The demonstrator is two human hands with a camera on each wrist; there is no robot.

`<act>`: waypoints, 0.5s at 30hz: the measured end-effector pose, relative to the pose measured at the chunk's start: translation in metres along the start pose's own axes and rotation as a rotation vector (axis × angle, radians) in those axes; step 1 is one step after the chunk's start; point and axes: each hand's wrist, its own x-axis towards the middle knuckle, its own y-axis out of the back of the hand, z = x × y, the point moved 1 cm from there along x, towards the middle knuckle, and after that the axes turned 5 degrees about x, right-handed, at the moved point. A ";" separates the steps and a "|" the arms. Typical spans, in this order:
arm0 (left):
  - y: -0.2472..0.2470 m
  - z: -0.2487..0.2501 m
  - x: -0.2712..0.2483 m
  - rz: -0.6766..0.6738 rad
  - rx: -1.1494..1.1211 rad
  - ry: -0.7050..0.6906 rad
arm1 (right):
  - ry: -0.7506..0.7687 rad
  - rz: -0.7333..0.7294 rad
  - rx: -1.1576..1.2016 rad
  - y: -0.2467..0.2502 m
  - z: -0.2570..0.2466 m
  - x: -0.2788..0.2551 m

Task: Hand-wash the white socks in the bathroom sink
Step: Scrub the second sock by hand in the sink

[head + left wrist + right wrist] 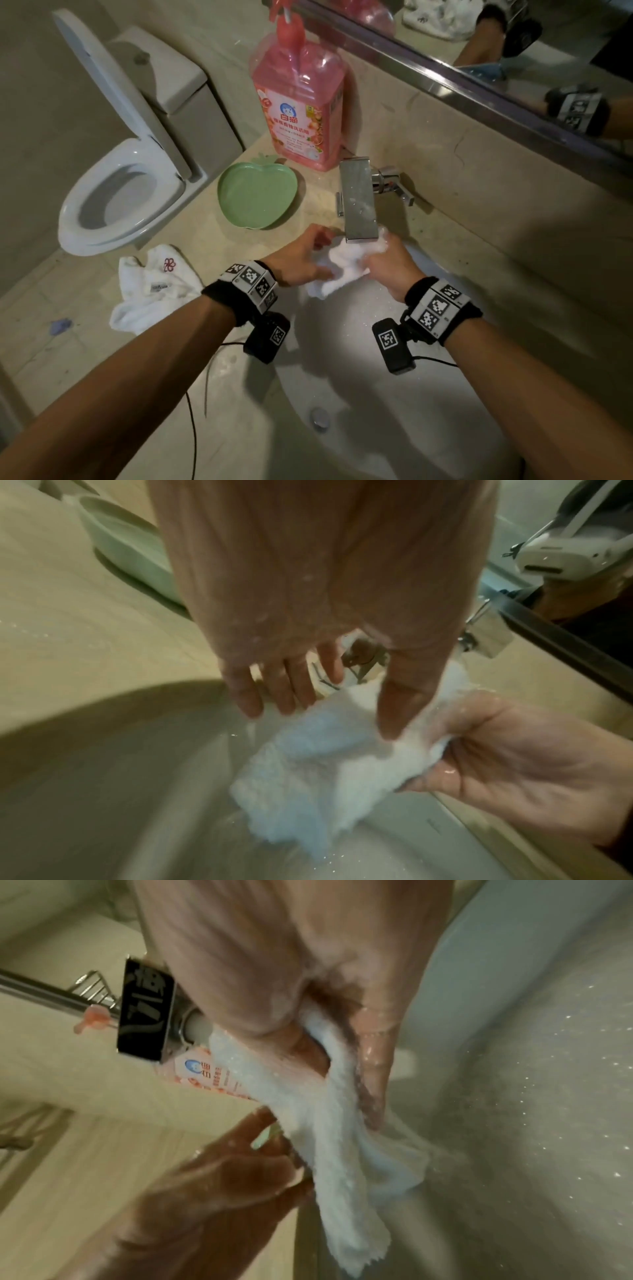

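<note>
Over the round white sink [404, 394], with its single metal drain plug [320, 417], two hands hold one wet white sock [337, 270] between them, just under the spout of the flat steel faucet [359, 200]. On the left hand [301, 255] the fingers [274, 688] are almost straight and a little apart, lying behind the fluffy cloth, while the thumb presses it from the front, so the sock is pinched. On the right hand [388, 265] the fingers [373, 1074] are curled around the other end and clamp it; the skin is shiny with water. A loose end of the sock hangs down into the basin. Two more white socks [156, 287], soft and crumpled, one with a red flower mark, lie on the beige stone counter [85, 342] at the left. Farther back stand one green apple-shaped dish [257, 195] and one pink transparent detergent bottle [298, 99], and beyond the counter edge one white toilet [116, 164] with the lid raised.
</note>
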 end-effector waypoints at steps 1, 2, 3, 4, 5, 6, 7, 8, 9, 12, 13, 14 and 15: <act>-0.002 0.001 0.003 -0.053 0.028 0.016 | 0.022 -0.038 0.012 0.001 -0.002 -0.004; -0.004 0.004 0.006 -0.091 0.038 0.027 | 0.027 -0.067 0.039 0.002 -0.004 -0.007; -0.008 0.006 0.010 -0.111 0.034 0.032 | 0.019 -0.073 0.073 0.005 -0.004 -0.009; -0.012 0.008 0.015 -0.118 0.029 0.037 | 0.007 -0.084 0.098 0.008 -0.003 -0.010; -0.016 0.009 0.019 -0.132 0.046 0.065 | 0.005 -0.099 0.115 0.011 -0.001 -0.011; -0.019 0.011 0.022 -0.160 0.083 0.116 | 0.021 -0.103 0.107 0.015 0.001 -0.013; -0.023 0.013 0.026 -0.190 0.119 0.171 | 0.038 -0.094 0.086 0.021 0.005 -0.014; -0.027 0.015 0.030 -0.214 0.159 0.197 | 0.044 -0.077 0.055 0.028 0.007 -0.014; -0.031 0.017 0.035 -0.221 0.214 0.187 | 0.054 -0.076 0.017 0.035 0.008 -0.014; -0.035 0.026 0.041 -0.050 0.438 0.013 | -0.027 -0.076 -0.053 0.056 0.011 -0.010; -0.034 0.029 0.041 0.037 0.460 -0.039 | -0.097 -0.125 -0.005 0.060 0.009 -0.010; -0.033 0.031 0.040 0.107 0.461 -0.069 | -0.165 -0.168 0.050 0.062 0.007 -0.010; -0.032 0.032 0.041 0.149 0.470 -0.096 | -0.208 -0.176 0.074 0.062 0.004 -0.009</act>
